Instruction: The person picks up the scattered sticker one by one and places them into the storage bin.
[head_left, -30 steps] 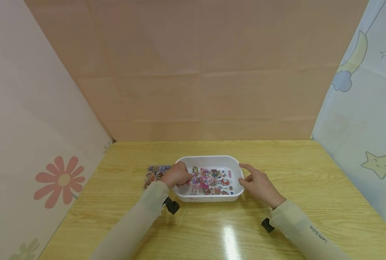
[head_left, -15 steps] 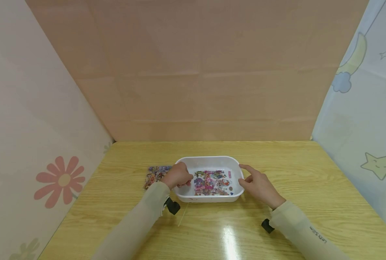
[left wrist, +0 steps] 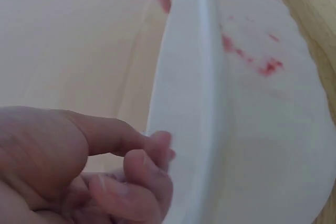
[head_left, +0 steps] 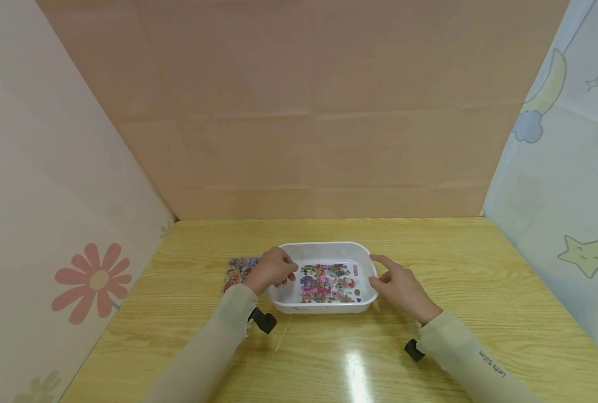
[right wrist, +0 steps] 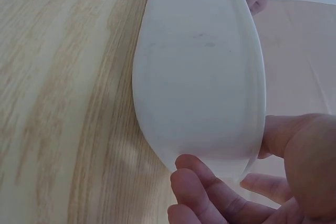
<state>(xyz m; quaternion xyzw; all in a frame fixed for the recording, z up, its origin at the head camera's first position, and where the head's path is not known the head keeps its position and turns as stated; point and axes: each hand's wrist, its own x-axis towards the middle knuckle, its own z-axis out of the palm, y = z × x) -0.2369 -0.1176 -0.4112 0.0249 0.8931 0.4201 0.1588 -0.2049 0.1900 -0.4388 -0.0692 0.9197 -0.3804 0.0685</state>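
Note:
A white plastic tray with rounded corners stands on the table. Flat in it lies a clear sheet of colourful cartoon stickers. My right hand holds the tray's right end, thumb at the rim and fingers against the outer wall in the right wrist view. Over the left end of the tray is my left hand, its fingers loosely bent with nothing seen between them. More sticker sheets lie on the table left of the tray, partly hidden by the left hand and wrist.
The wooden table meets a tan backdrop behind the tray. Patterned panels rise at both sides. A thin pale strip lies at the tray's front left. Red marks show on the tray's outer wall.
The sticker sheet has settled flat in the tray. My left hand has lifted slightly and moved a little left, away from the sheet. The right hand stays on the tray.

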